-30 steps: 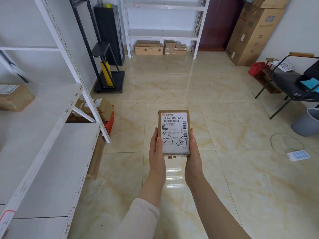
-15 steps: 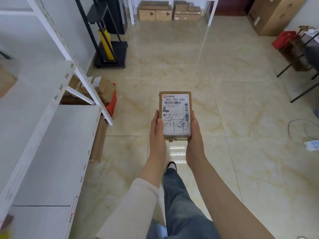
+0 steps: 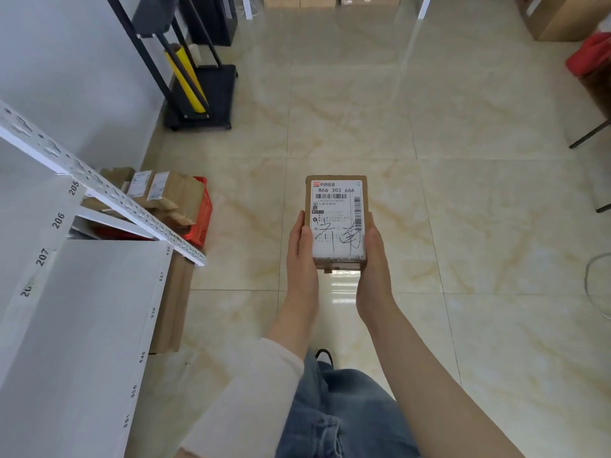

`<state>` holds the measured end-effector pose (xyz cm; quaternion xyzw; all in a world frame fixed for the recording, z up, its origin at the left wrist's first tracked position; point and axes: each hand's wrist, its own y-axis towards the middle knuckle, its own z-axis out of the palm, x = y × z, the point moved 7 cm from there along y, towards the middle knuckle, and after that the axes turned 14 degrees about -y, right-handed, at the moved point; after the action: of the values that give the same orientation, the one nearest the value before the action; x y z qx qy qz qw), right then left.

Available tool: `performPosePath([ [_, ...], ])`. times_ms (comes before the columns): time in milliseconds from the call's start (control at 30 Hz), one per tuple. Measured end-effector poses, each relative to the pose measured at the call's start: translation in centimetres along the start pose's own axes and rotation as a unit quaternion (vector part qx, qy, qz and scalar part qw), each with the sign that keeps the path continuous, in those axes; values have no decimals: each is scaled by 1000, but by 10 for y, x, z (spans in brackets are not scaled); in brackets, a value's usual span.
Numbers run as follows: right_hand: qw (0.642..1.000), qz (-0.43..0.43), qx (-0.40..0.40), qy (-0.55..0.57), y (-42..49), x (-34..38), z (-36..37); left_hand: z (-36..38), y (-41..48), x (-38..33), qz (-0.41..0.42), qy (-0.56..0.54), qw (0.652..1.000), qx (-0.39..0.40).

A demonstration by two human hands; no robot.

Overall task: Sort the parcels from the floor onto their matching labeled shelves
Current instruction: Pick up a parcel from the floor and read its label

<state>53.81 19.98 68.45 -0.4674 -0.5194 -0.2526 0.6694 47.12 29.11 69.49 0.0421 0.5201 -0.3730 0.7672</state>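
A small brown cardboard parcel (image 3: 337,223) with a white shipping label reading 866 303 666 and black handwriting is held flat in front of me, above the tiled floor. My left hand (image 3: 300,256) grips its left edge and my right hand (image 3: 375,259) grips its right edge. The white shelving unit (image 3: 82,319) stands at my left, its edges marked with numbers such as 205, 206, 207 and 550. Several more brown parcels (image 3: 165,193) lie in a red basket (image 3: 202,219) on the floor behind the shelf post.
A black stand (image 3: 201,90) with a yellow roll is by the left wall. A flat cardboard box (image 3: 172,302) leans against the low shelf. Large cartons (image 3: 562,18) and a red bag (image 3: 591,54) sit at the far right. My jeans leg (image 3: 344,414) shows below.
The view has tilted down and moved forward. The far shelves and the chair have left the frame. The parcel stays gripped in both hands, and my leg has stepped into view.
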Motion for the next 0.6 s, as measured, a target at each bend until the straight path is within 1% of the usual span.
performPosePath([
  [167,1000,16,-4,5,96,26,13,34,95,-8,-5,-7,1000,2],
  [267,1000,9,-4,-4,167,51,30,54,167,-18,-4,-22,1000,5],
  [400,1000,-11,-1,-21,264,99,67,80,274,-54,1,-35,999,18],
  [467,999,-10,5,-30,307,127,86,92,324,-72,-12,-40,999,19],
  [600,999,-9,-4,-31,392,171,111,125,414,-106,-8,-36,999,33],
])
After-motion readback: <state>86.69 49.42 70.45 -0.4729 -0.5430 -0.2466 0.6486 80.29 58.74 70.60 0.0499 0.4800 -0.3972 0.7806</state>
